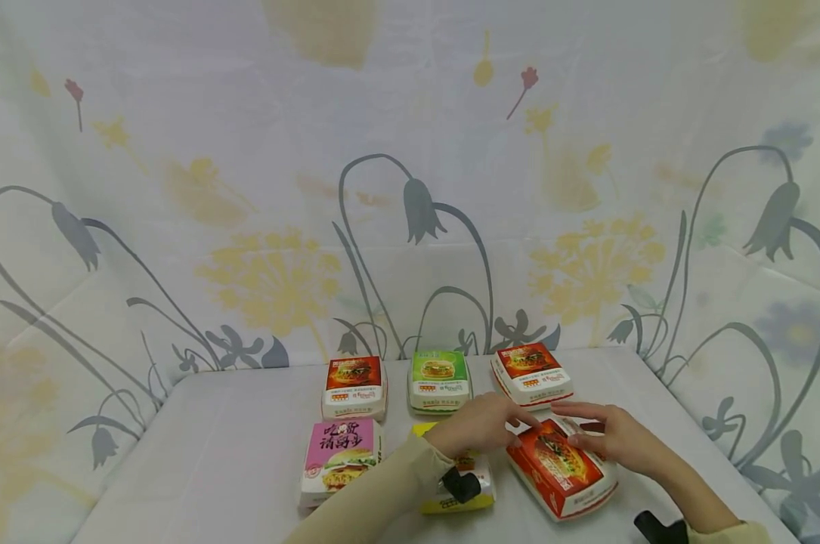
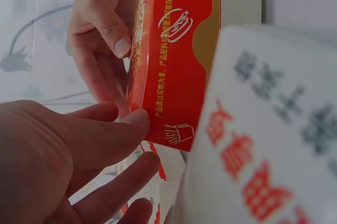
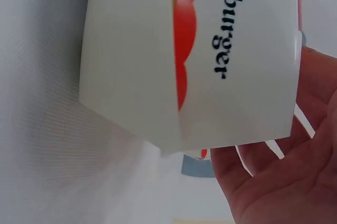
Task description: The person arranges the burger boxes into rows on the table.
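In the head view, a red and white burger box [image 1: 564,462] sits at the front right of the white table, turned at an angle, its lid down. The left hand [image 1: 483,421] reaches across to its far left corner. In the left wrist view, the left thumb touches the red side panel [image 2: 176,61] near a corner, with the other fingers loosely spread. From the right, the right hand [image 1: 620,438] holds the box, thumb on the top and fingers behind the far side. The right wrist view shows the box's white end [image 3: 231,92] beside the right hand [image 3: 284,176]; some fingertips are hidden.
Behind stand another red burger box [image 1: 530,374], a green box [image 1: 440,381] and a red box [image 1: 354,387]. At the front are a purple box [image 1: 341,457] and a yellow box [image 1: 460,502], partly covered by the left arm. A flower-printed cloth [image 1: 423,287] hangs behind the table.
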`<action>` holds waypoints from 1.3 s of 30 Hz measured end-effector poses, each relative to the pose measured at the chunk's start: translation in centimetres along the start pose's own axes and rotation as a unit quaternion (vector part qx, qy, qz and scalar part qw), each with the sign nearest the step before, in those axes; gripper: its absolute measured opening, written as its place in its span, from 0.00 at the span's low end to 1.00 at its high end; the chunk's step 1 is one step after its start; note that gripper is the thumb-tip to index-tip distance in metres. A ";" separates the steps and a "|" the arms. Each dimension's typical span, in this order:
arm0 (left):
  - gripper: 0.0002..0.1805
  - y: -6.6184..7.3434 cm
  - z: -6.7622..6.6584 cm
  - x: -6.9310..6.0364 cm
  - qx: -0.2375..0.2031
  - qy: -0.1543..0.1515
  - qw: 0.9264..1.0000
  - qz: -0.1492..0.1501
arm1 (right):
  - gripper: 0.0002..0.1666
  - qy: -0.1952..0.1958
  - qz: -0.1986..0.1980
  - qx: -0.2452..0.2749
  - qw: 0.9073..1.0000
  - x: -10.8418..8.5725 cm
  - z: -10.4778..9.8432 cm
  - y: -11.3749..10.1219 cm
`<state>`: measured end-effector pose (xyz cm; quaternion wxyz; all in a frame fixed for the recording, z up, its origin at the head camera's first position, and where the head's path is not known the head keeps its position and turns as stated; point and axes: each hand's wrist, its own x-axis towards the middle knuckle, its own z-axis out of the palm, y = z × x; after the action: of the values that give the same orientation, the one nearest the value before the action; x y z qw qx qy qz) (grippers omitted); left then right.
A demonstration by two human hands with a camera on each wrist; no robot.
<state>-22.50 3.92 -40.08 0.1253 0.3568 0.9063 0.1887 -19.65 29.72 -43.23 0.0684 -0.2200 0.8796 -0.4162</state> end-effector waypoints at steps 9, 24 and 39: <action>0.19 -0.7 -0.3 -0.2 -0.015 0.038 0.999 0.017 | 0.25 -0.001 -0.015 0.004 1.000 -0.2 -0.1 0.4; 0.16 -0.2 -0.6 -1.5 -0.063 -0.004 0.996 0.056 | 0.22 0.008 -0.007 -0.028 1.000 -0.2 0.1 -0.1; 0.19 -0.6 -0.5 -1.4 -0.044 -0.003 0.998 0.043 | 0.23 0.022 -0.001 -0.055 0.998 -0.2 0.3 -0.3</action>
<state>-22.08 2.45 -39.81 0.1357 0.3903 0.8805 0.2325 -19.29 29.37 -43.20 0.0361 -0.2150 0.9024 -0.3717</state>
